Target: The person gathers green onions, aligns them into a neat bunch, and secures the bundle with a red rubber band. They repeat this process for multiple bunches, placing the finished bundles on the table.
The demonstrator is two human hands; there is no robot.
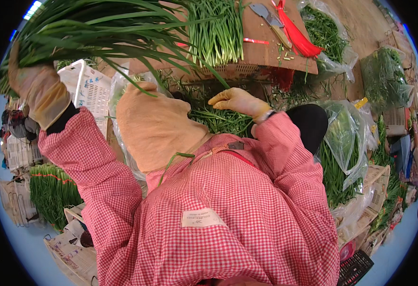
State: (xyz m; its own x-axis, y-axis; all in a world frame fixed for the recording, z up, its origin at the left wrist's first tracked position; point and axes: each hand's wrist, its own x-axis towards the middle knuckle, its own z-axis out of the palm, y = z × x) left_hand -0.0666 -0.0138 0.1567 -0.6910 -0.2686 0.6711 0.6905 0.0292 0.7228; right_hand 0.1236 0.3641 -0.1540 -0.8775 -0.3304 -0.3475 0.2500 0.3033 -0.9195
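My left hand [39, 84], in a soiled pale glove, grips a large bunch of garlic chives [87, 34] by the stem end. The long green leaves spread rightward across the top left of the view. My right hand [240, 102], in a yellowish glove, hovers above loose green trimmings [218, 119] with its fingers loosely bent and nothing seen in them. One drooping leaf tip ends just above it. Another pile of chives [216, 34] lies on a brown board [259, 59], cut ends toward me. To its right rest a knife [271, 23] with a wooden handle and red plastic strips [294, 34].
A tan cloth [155, 125] covers my left knee. White plastic crates [93, 85] stand at the left, near banded chives [53, 187]. Clear bags of greens [323, 34] lie beyond the board, and another plastic bag [345, 132] of chives sits at my right.
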